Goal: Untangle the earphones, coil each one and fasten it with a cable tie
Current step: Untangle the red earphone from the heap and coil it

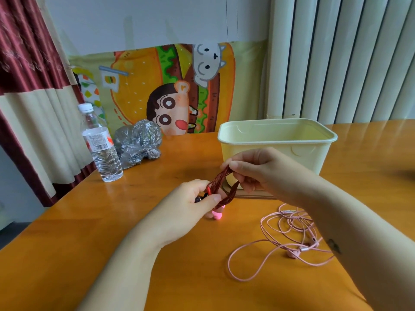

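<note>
Nearest, a pink earphone (289, 241) lies loose on the glossy orange wooden tabletop (112, 232), its thin braided cord sprawling in open loops and a tangle that runs under the right forearm. Above the tabletop, both hands hold a dark red earphone (221, 187), its braided cord gathered into a bunch of several strands. The left hand (190, 198) pinches the lower end of the bunch between thumb and fingers, beside a bright red sleeve and a dark plug-like tip. The right hand (251, 169) grips the upper end with its fingers curled closed around the strands. Just below the bunch sits a small bright pink piece (217, 214); what it is cannot be told. Behind the hands stands a pale yellow rectangular plastic bin (276, 140) with rounded corners. Farther left are a crumpled grey plastic bag (138, 142) and a clear ribbed water bottle (100, 142) with a white cap; its label shows a barcode, the print too small to read.
</note>
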`<move>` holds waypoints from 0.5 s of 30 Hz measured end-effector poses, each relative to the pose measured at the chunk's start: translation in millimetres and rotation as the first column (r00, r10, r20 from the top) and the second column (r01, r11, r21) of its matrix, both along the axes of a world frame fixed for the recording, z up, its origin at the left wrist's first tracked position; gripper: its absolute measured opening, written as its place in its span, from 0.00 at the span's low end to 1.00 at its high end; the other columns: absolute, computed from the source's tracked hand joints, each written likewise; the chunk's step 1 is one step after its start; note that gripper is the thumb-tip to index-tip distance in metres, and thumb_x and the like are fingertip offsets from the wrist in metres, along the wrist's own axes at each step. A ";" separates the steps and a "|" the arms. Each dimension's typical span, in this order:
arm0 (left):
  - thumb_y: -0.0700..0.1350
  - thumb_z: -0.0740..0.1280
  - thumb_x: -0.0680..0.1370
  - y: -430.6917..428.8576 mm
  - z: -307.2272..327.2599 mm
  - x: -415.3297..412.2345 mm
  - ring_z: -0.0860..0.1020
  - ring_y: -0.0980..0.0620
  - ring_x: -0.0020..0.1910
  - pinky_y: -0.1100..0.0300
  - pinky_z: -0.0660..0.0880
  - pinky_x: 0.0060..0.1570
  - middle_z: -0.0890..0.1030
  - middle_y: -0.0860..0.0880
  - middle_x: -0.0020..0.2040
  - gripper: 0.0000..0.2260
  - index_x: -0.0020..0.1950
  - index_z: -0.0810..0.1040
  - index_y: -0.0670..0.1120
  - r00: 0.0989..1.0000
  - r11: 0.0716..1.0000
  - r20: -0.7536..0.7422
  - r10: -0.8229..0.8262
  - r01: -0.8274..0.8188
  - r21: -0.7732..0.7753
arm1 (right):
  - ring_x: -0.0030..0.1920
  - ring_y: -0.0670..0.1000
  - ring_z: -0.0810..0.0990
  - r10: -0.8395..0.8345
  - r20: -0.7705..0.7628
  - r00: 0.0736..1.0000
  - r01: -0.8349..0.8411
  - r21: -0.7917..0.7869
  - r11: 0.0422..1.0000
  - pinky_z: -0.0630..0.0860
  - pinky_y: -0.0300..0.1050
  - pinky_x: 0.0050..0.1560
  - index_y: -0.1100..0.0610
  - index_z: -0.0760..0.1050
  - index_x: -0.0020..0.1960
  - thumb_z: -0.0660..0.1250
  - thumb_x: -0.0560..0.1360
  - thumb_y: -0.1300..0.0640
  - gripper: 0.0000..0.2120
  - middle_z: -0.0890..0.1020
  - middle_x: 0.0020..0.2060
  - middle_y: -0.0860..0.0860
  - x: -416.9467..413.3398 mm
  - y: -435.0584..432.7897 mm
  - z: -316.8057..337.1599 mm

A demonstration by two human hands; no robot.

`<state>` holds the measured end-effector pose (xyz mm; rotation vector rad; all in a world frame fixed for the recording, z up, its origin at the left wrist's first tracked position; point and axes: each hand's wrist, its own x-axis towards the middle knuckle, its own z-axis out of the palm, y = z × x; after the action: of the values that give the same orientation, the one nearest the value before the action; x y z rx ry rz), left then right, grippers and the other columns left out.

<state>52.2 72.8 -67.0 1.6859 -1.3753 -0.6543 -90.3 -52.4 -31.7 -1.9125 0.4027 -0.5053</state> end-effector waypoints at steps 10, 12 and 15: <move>0.49 0.66 0.73 6.4 1.2 9.7 0.75 0.47 0.65 0.50 0.68 0.67 0.79 0.44 0.63 0.21 0.65 0.75 0.43 0.879 0.937 -0.336 -0.338 0.349 -0.029 | 0.29 0.45 0.76 0.123 -0.197 0.973 -0.187 -0.350 0.918 0.74 0.36 0.35 0.56 0.82 0.49 0.63 0.78 0.59 0.08 0.78 0.30 0.45 -9.8 13.1 17.0; 0.52 0.67 0.75 4.6 0.0 5.4 0.75 0.47 0.65 0.53 0.70 0.66 0.79 0.45 0.62 0.20 0.63 0.76 0.44 0.864 0.926 -0.346 -0.366 0.374 -0.048 | 0.29 0.45 0.77 0.146 -0.222 0.964 -0.222 -0.371 0.902 0.74 0.36 0.35 0.56 0.82 0.50 0.63 0.78 0.59 0.08 0.78 0.29 0.45 -8.2 17.0 16.7; 0.62 0.70 0.70 0.6 -4.0 -3.7 0.78 0.46 0.60 0.56 0.75 0.59 0.83 0.49 0.52 0.23 0.55 0.79 0.47 0.860 0.936 -0.386 -0.335 0.349 -0.035 | 0.30 0.47 0.78 0.163 -0.228 0.960 -0.243 -0.385 0.891 0.75 0.36 0.35 0.56 0.82 0.49 0.63 0.78 0.60 0.09 0.79 0.28 0.47 -6.6 19.3 16.3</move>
<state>48.4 73.3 -71.0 1.2525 -1.3838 -1.1565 -96.9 -33.1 -15.4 -2.3924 0.2215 -0.2798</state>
